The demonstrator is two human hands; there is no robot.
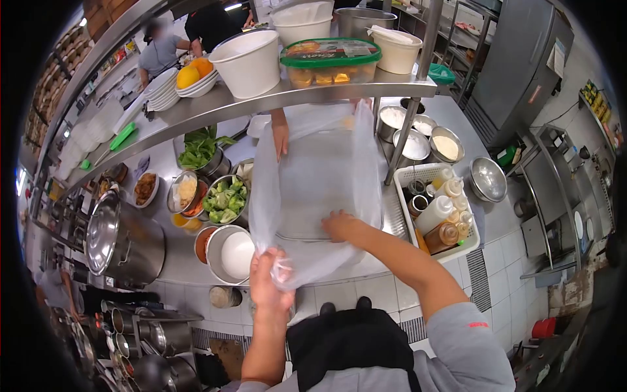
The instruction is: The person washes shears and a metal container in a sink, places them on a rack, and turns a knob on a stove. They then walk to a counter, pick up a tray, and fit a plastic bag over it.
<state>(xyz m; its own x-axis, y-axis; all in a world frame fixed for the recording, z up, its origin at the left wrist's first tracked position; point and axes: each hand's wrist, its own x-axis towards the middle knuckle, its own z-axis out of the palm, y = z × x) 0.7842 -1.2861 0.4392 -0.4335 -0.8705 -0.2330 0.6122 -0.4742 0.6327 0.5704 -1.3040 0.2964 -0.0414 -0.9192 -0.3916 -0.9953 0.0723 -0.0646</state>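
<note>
A clear plastic sheet point(366, 189) drapes over the rim of a rectangular grey tray point(313, 176) on the steel counter in front of me. At the tray's near left corner, my left hand point(271, 277) is closed on the bunched edge of the plastic. My right hand point(339, 225) reaches into the tray's near part, fingers apart and pointing down at its floor; it holds nothing I can see. Across the counter, another person's hand point(281, 136) is at the far left side of the plastic.
Left of the tray stand a bowl of broccoli point(225, 199), a white pot point(230, 253) and a large steel pot point(124, 235). A white basket of squeeze bottles point(436, 212) sits at right. Overhead, a steel shelf point(261, 99) carries white tubs point(247, 64).
</note>
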